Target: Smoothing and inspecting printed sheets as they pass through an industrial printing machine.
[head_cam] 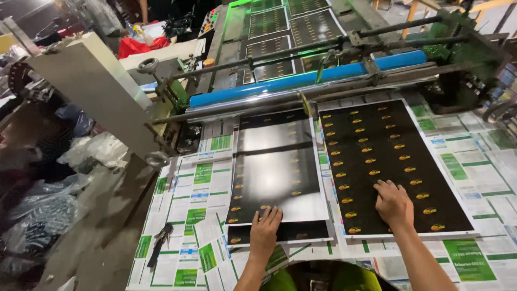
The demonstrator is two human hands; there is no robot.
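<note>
Two glossy black printed sheets with rows of small gold marks lie side by side on a work table. My left hand (265,230) rests flat, fingers apart, on the near edge of the left black sheet (277,172), which lies on top of another sheet of the same kind. On the lower part of the right black sheet (388,161), my right hand (393,203) presses palm down with fingers spread. Neither hand grips anything.
The table (474,172) is covered with white and green printed papers. A machine with a blue roller (301,81) and metal bars feeds more black sheets (269,24) from behind. Dark scissors (160,242) lie at the table's left edge. Plastic bags (48,210) pile up on the left.
</note>
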